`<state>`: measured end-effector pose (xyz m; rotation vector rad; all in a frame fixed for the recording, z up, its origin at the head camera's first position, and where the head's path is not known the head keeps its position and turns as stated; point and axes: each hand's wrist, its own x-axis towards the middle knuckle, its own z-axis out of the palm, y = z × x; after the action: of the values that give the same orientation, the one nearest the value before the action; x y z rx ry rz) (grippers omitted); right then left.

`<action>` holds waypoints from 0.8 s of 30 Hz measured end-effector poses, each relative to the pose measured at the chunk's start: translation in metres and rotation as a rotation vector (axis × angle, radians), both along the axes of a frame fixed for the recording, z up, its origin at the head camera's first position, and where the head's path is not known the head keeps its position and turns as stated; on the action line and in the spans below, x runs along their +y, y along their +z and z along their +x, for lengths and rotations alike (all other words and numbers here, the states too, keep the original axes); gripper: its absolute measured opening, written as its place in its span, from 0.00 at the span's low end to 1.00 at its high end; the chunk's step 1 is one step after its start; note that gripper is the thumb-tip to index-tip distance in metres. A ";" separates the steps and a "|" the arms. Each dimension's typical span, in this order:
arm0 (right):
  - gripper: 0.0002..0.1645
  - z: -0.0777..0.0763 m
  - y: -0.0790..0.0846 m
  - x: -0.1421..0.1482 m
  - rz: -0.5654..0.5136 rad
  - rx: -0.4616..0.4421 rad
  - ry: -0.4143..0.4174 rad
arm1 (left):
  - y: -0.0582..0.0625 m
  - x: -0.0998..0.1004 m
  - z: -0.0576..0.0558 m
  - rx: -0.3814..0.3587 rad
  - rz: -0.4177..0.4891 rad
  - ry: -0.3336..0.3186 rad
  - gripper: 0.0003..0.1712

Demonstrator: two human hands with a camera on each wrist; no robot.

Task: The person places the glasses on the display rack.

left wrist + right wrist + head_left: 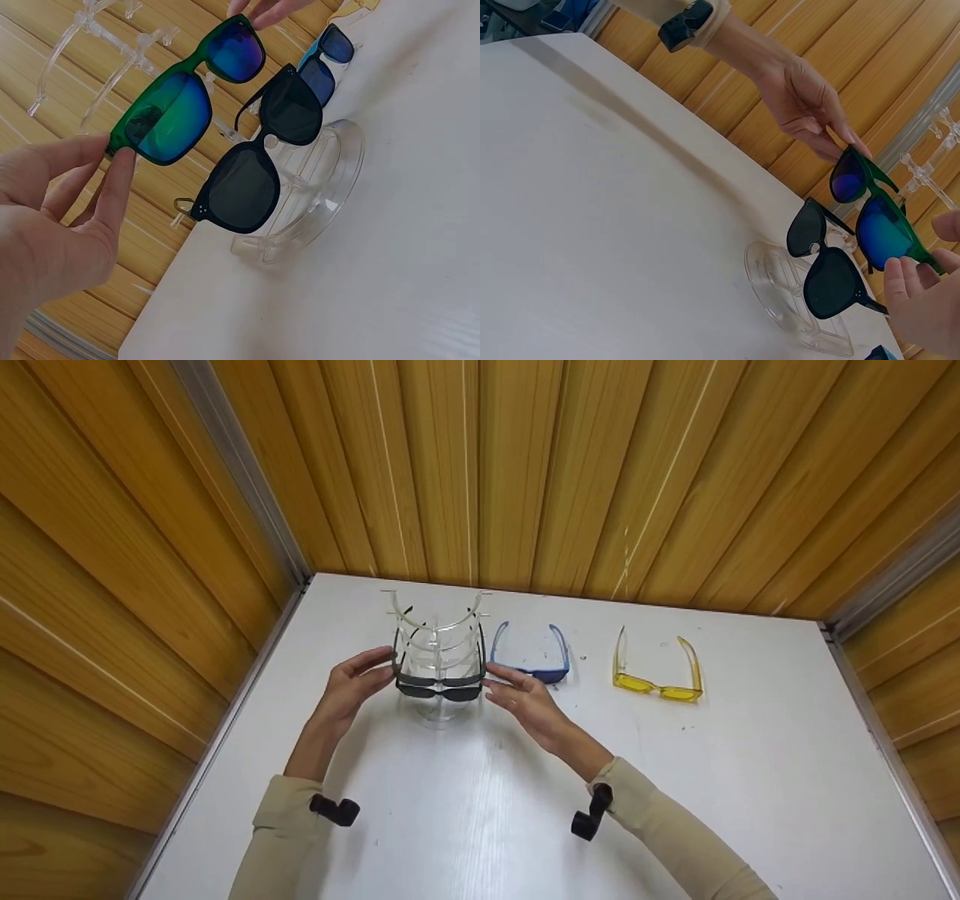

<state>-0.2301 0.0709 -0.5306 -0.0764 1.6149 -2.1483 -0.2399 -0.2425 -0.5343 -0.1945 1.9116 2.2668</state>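
Both hands pinch green-framed sunglasses with mirrored blue-green lenses [176, 120] by their outer corners. My left hand [351, 690] has its thumb and fingers at one corner; my right hand [534, 709] grips the opposite one, also seen in the right wrist view. The lenses face me, and the temples point back along the clear display stand [439, 723]. Just below, black sunglasses [244, 187] hang on the stand's lower level. In the head view, the green pair overlaps the stand's arms, and both pairs look dark.
Right of the stand, blue sunglasses [553, 676] lie on the white table [450, 817] with temples pointing back. Farther right lie yellow sunglasses [679, 694]. Bare clear arms of the stand rise above the green pair. Wood-look panel walls [517, 472] enclose the table's back and sides.
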 end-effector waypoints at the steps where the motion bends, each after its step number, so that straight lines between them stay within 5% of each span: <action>1: 0.33 0.000 0.000 0.001 -0.003 0.003 0.007 | -0.001 0.000 -0.002 0.003 0.015 0.006 0.29; 13: 0.34 -0.005 -0.002 -0.001 -0.019 0.006 0.042 | -0.010 -0.001 -0.015 0.012 0.039 0.014 0.31; 24: 0.34 -0.004 -0.005 0.001 -0.025 0.016 0.059 | -0.012 0.000 -0.015 0.012 0.023 -0.001 0.31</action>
<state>-0.2337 0.0719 -0.5358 -0.1477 1.5750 -2.1284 -0.2553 -0.2429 -0.5463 -0.1781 1.8898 2.2935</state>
